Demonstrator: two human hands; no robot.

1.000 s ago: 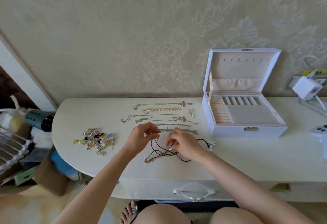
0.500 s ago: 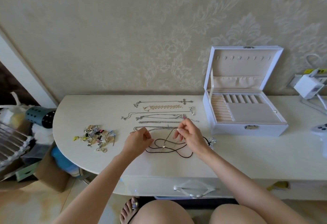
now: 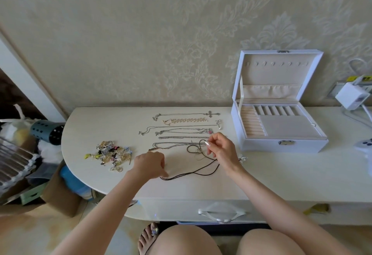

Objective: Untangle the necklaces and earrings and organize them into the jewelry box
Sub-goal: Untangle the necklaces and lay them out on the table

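A black cord necklace (image 3: 196,171) lies stretched across the white table (image 3: 281,178). My left hand (image 3: 150,166) pinches its near-left end at the table surface. My right hand (image 3: 220,149) pinches the cord's looped far end, lifted slightly. Several chain necklaces (image 3: 181,132) lie in straight rows just behind the hands, one with a cross pendant (image 3: 211,114). A pile of earrings (image 3: 109,155) sits to the left. The white jewelry box (image 3: 275,126) stands open at the right, its beige compartments bare.
A white charger (image 3: 352,95) with cables and a white controller (image 3: 364,146) sit at the far right. Left of the table are a teal perforated holder (image 3: 47,132), a wire rack and boxes on the floor. A drawer handle (image 3: 221,213) is at the table's front.
The black cord was a tangled bundle between both hands; now it is drawn out long, my left hand having pulled toward me and left, my right hand up and right.
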